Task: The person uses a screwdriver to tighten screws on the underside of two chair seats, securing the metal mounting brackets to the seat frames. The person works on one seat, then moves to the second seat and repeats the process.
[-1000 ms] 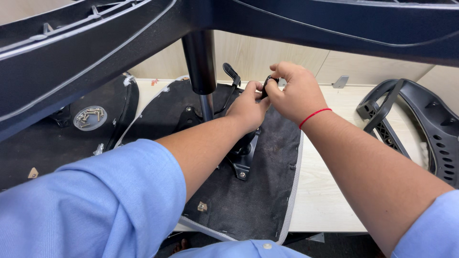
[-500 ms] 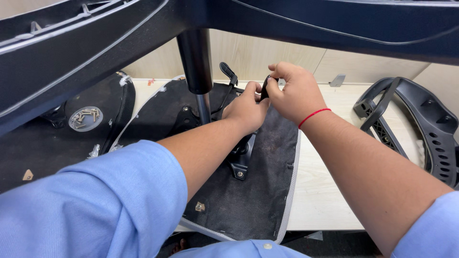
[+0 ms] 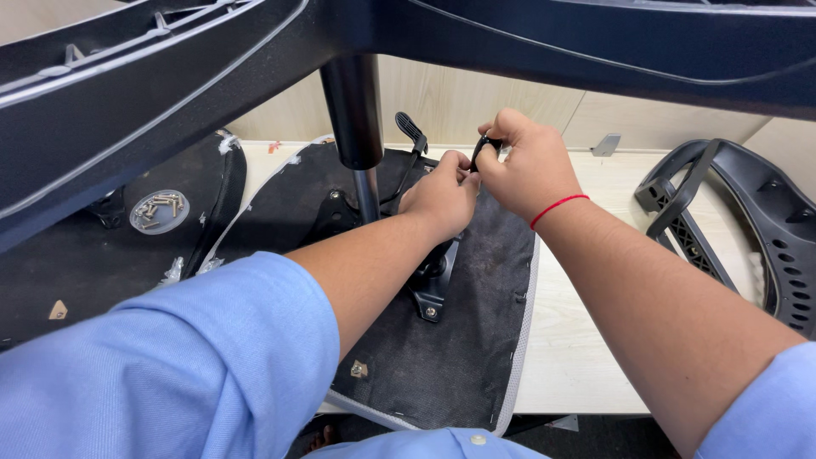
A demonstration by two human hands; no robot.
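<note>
Here, both hands, left [image 3: 444,189] and right [image 3: 525,161], pinch one small black part [image 3: 483,150] (fingers closed) above the seat [image 3: 476,340], right of the post [image 3: 355,119].

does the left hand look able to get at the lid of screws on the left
Probably yes: the left hand would have to let go of the small black part first, but only open seat fabric lies between it and the lid of screws.

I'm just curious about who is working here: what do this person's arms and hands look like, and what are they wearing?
Both arms wear light blue shirt sleeves that end above the elbow, so the forearms are bare. The left hand has no glove, ring or band that shows. The right hand is also bare, with a thin red thread tied around its wrist. A small pale shirt button shows at the bottom edge.
</note>
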